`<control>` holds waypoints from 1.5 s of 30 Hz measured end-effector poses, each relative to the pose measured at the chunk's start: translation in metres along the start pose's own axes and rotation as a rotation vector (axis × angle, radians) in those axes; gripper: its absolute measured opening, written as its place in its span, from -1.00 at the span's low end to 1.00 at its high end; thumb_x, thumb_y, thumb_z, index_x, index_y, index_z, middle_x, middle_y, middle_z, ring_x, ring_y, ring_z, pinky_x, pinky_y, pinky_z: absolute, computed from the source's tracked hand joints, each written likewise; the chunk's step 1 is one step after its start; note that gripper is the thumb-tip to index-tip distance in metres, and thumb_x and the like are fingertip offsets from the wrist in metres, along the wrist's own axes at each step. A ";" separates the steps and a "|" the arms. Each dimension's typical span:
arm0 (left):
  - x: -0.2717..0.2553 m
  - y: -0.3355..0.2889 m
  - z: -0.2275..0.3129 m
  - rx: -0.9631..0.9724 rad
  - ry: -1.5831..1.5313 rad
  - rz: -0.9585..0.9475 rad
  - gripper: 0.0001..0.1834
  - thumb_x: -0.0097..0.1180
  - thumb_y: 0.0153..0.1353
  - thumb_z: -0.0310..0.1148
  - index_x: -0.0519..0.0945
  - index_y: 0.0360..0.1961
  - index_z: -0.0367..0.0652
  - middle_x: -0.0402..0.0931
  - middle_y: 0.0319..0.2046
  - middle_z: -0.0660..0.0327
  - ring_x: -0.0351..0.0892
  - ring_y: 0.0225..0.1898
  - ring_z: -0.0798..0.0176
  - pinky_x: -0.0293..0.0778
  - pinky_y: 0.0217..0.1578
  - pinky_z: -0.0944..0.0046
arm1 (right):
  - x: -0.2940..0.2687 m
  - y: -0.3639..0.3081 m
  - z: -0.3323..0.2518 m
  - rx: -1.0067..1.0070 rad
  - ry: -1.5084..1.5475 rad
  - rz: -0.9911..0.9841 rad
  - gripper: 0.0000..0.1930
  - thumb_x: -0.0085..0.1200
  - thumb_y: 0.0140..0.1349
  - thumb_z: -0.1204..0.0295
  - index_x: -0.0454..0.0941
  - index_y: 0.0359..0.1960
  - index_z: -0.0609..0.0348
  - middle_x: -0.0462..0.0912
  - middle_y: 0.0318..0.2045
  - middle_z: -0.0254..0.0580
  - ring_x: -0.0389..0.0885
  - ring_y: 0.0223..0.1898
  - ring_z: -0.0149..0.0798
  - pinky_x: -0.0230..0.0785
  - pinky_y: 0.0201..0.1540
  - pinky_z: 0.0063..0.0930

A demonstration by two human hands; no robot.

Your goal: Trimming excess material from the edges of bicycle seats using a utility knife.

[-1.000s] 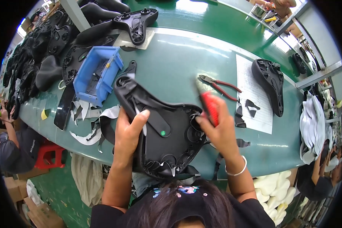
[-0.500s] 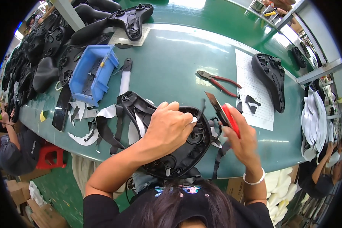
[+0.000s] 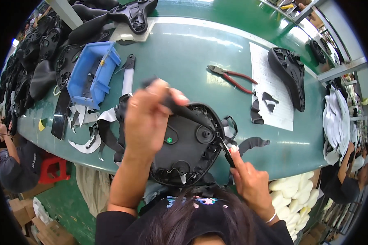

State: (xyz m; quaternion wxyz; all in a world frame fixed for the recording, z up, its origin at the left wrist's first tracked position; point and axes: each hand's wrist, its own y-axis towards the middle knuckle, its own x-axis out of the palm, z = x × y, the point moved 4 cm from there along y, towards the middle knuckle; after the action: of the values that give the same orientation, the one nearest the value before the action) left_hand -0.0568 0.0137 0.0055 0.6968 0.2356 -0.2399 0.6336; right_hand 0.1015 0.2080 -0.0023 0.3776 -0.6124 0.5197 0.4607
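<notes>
A black saddle lies underside up at the table's near edge, its cover edge gathered inside the rim. My left hand is closed on a black fabric strip, pulled taut up and left from the saddle's right rim. In my right hand is a utility knife, red and black, its blade touching the right rim where the strip meets it. Black and white fabric offcuts lie left of the saddle, and another black offcut lies by my right hand. My left hand hides the saddle's narrow end.
Red-handled cutting pliers lie beyond the saddle, beside a printed sheet bearing scraps and a second saddle. A blue bin and a flat long-handled tool stand left. Many black saddles are piled far left.
My left hand has moved up and left, drawing the black strip out taut. My right hand has come down and brought the knife blade against the saddle's rim.
</notes>
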 end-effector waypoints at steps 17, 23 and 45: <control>0.005 0.023 -0.026 0.769 1.354 -0.611 -0.77 0.33 -0.30 -0.34 0.47 -0.72 -0.09 0.29 -0.69 0.32 0.31 -0.52 0.20 0.31 -0.54 0.17 | -0.006 0.063 0.015 -0.130 0.094 0.180 -0.41 0.17 0.06 0.48 0.40 0.21 -0.11 0.42 -0.67 -0.26 0.40 -0.71 -0.21 0.23 -0.64 -0.37; 0.003 0.025 -0.024 0.816 1.262 -0.661 -0.57 0.42 -0.20 -0.32 0.32 -0.79 -0.14 0.13 -0.77 0.28 0.14 -0.63 0.20 0.10 -0.61 0.22 | 0.005 0.059 0.024 -0.111 0.201 0.301 -0.41 0.16 0.09 0.46 0.37 0.23 -0.15 0.40 -0.66 -0.30 0.37 -0.73 -0.25 0.19 -0.67 -0.37; -0.027 -0.046 0.018 -0.047 0.730 -0.530 -0.49 -0.42 0.41 -0.26 0.66 -0.24 -0.25 0.58 -0.07 0.07 0.32 0.23 0.12 -0.05 0.30 0.04 | -0.034 0.160 0.035 -0.554 -0.073 -0.067 -0.49 0.05 0.13 0.49 0.47 0.12 -0.40 0.40 -0.68 -0.34 0.45 -0.59 -0.25 0.22 -0.48 -0.35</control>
State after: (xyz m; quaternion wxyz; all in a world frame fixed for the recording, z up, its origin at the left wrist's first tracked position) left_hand -0.0139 -0.0225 0.0013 0.8790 0.0341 0.0759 0.4695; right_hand -0.0630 0.2229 0.0227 0.2293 -0.6921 0.3393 0.5943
